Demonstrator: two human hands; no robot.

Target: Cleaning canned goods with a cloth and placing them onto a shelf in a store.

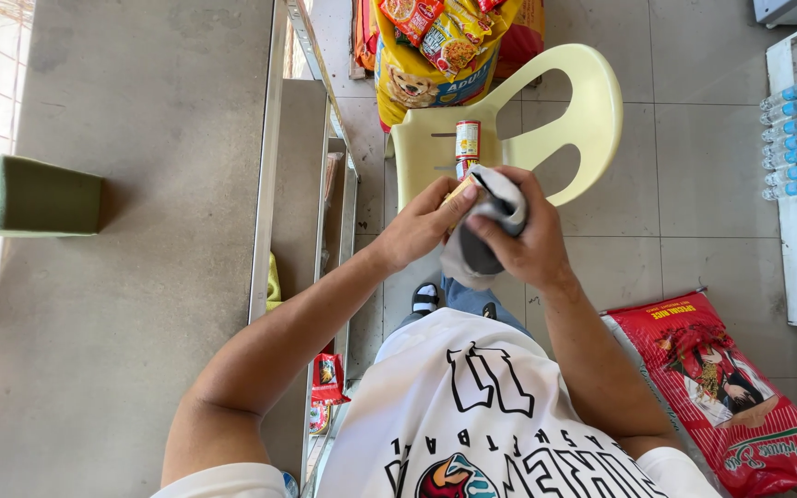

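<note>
Right hand point(523, 240) grips grey cloth point(486, 231), wrapped over a small item. Left hand point(422, 226) pinches that item's yellow edge point(461, 189). Yellow plastic chair point(592, 111) below holds a can point(468, 140).

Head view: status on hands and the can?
Left hand holds a small can. Right hand presses a grey cloth over it. Second can stands on the yellow chair behind. Nothing in the way.

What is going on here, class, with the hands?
A person looks down at their own hands above a pale yellow chair. The right hand presses a grey cloth around a small item, largely hidden, which the left hand steadies. A can stands on the chair seat. A dog-food bag leans behind the chair, a red rice sack lies on the floor.
</note>
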